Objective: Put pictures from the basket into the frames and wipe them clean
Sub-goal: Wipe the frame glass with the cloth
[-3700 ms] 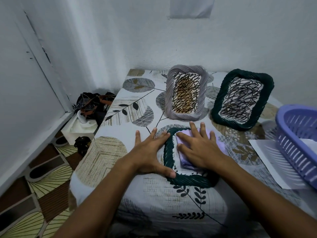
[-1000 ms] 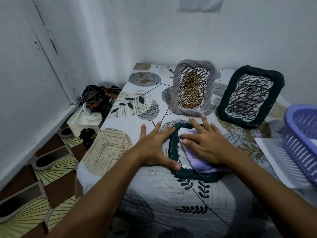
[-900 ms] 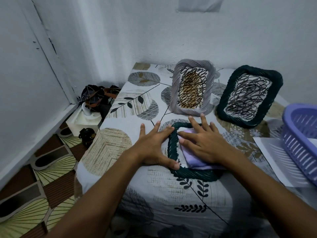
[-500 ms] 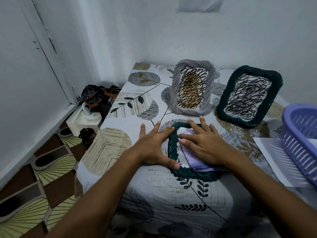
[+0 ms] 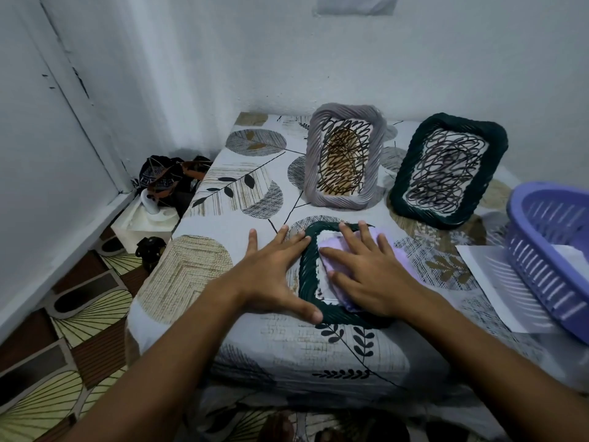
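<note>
A lilac cloth (image 5: 338,250) is pressed flat under the right hand (image 5: 366,279), fingers straight, inside a dark green frame (image 5: 307,275) lying on the leaf-print table cover (image 5: 223,199), long axis running away from the person. Its left edge is steadied by the flat, spread left hand (image 5: 274,275). No writing is legible.

A home bedroom corner — a leaf-print bedsheet (image 5: 242,199), patterned floor mat (image 5: 79,311), bags (image 5: 172,180) against plain walls.
</note>
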`<state>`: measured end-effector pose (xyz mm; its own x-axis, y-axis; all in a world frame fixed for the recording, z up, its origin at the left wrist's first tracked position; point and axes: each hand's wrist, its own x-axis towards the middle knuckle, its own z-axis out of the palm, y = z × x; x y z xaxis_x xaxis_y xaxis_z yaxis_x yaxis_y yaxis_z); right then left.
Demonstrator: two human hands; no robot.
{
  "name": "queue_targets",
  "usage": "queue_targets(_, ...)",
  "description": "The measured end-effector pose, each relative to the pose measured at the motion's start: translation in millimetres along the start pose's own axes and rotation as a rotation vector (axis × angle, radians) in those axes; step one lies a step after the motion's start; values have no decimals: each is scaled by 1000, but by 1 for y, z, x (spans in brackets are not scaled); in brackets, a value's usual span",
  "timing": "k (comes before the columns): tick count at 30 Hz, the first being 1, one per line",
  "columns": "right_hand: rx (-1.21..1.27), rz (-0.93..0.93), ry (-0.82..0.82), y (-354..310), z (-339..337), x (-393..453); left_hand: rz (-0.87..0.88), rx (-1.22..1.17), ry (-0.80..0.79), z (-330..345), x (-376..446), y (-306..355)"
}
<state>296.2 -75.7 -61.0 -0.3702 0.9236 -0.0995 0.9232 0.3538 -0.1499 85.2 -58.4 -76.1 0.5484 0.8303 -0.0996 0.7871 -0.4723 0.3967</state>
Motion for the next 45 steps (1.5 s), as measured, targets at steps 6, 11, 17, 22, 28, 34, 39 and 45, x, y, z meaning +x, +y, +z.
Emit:
queue_targets(6, 47, -33, 11, 2, -1, -2, -17, 13, -16, 2, -1, -1)
queue_targets(11, -2, -3, -7, 2, 2, 0, -30, -12, -18, 0, -1, 2)
queue_targets(17, 85, -101, -24, 9, 1, -6, -29, -31, -4, 1, -1, 1)
queue_targets(22, 113, -124, -9, 9, 2, -7, -29, -32, 4, 1, -1, 1)
queue_targets(28, 121, -128, -8, 8, 3, -8, -31, -30, 11, 1, -1, 1)
queue_targets(34, 127, -122, 14, 7, 2, -9, -31, -44, 16, 2, -2, 1)
queue_targets(39, 169, -125, 14, 9, 2, -8, -31, -50, 18, 1, -2, 2)
queue_targets(45, 172, -116, 8, 7, 0, -7, -36, -48, 21, 1, -2, 2)
